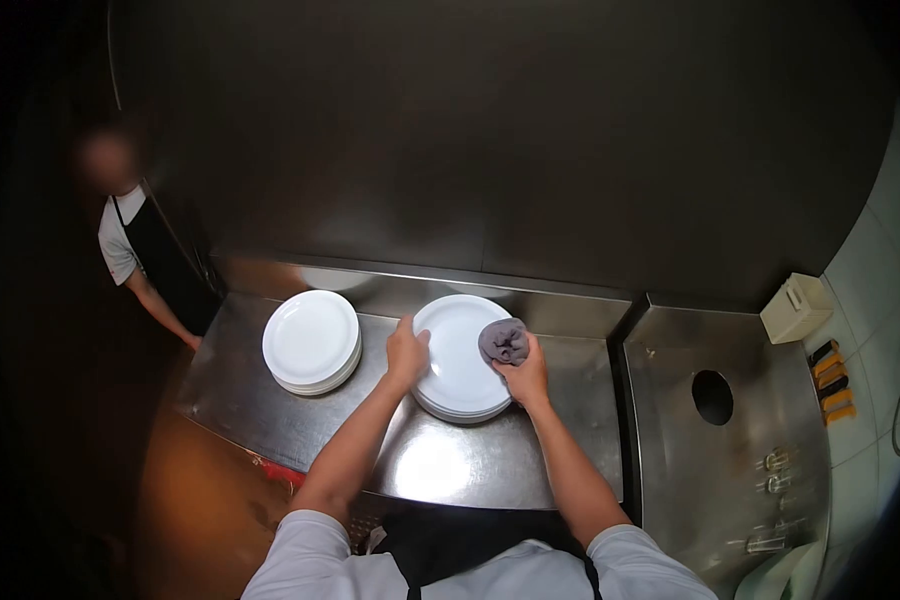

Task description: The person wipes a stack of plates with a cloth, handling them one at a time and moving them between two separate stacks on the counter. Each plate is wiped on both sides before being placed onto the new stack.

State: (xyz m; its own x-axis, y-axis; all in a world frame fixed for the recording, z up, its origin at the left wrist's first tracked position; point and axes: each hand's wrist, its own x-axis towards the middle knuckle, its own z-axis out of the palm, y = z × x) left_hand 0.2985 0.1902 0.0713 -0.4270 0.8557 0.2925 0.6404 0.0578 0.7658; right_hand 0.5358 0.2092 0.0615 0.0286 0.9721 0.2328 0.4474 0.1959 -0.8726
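Note:
Two stacks of white plates stand on a steel counter. My left hand (407, 352) is closed on the left rim of the right-hand plate stack (457, 350), its thumb over the edge. Bunched in my right hand (528, 375) is a grey cloth (503, 342), which lies against the right side of the top plate. The other plate stack (311, 340) sits to the left, apart from both hands.
The steel counter (570, 430) backs onto a dark wall. To the right is a steel surface with a round dark hole (713, 397), glasses (776, 483), a cream box (797, 308) and yellow-and-black items (831, 382). Another person (150, 240) stands at the far left.

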